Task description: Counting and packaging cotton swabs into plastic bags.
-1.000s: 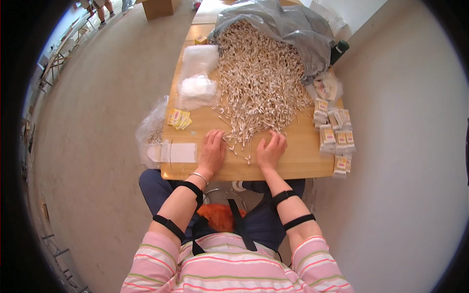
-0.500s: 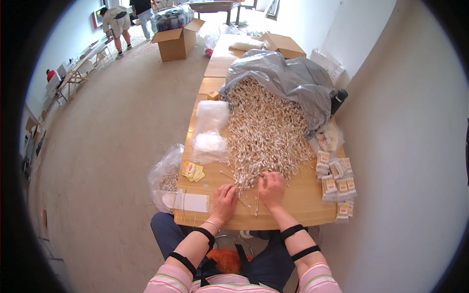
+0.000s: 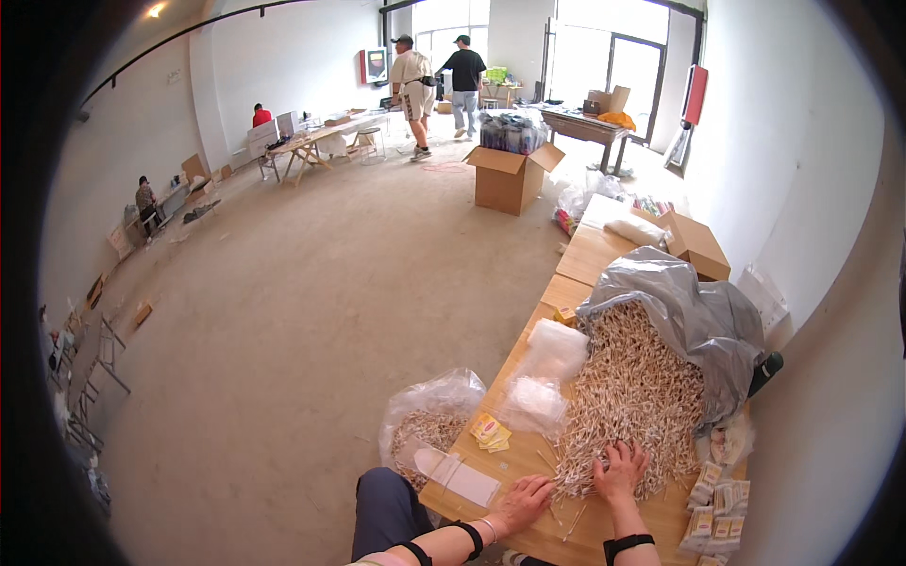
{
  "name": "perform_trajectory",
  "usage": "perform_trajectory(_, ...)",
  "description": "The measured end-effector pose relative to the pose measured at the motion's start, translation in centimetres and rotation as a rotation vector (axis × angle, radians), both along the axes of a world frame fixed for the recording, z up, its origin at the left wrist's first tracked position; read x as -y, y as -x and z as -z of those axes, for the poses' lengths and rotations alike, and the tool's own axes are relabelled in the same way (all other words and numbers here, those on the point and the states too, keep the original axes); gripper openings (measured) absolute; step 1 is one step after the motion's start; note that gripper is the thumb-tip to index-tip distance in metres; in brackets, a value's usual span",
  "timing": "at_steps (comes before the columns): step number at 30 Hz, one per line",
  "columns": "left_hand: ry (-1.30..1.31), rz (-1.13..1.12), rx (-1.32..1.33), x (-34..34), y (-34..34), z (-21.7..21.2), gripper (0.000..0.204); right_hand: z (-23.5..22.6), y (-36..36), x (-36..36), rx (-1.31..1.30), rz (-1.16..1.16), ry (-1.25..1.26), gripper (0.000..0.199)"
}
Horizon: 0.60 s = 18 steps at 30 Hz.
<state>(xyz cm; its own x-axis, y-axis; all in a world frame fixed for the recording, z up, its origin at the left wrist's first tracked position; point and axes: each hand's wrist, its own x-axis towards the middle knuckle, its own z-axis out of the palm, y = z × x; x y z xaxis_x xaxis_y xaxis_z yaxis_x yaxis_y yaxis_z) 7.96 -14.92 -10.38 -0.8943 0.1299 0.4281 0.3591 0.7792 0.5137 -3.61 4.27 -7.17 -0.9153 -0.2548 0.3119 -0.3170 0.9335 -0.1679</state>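
A big heap of thin pale sticks (image 3: 634, 396) spills from a grey plastic bag (image 3: 703, 316) onto a wooden table (image 3: 528, 460). My right hand (image 3: 619, 469) rests fingers spread on the near edge of the heap. Just left of it, my left hand (image 3: 525, 502) lies flat on the table among a few loose sticks. Neither hand grips anything that I can see. Small filled packets (image 3: 714, 514) are stacked to the right of my right hand.
Clear plastic bags (image 3: 552, 363), yellow labels (image 3: 490, 431) and a white card (image 3: 455, 474) lie left of the heap. A clear bag of sticks (image 3: 429, 420) hangs off the table's left side. Cardboard boxes (image 3: 511, 174) and two standing people (image 3: 436, 80) are far across the room.
The view has tilted up from the table to the whole room. Both hands have stayed at the near edge of the heap, the right one reaching a little further into it.
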Motion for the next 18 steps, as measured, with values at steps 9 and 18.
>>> perform_trajectory(9,-0.093,0.039,-0.010,0.1,0.7,0.2,0.036,-1.2,-3.9,1.7,-0.061,-0.136,0.090,0.036)
perform_trajectory(18,-0.218,-0.020,-0.024,0.1,0.3,0.9,0.031,-4.4,-8.2,-0.6,0.059,-0.089,0.499,0.008)
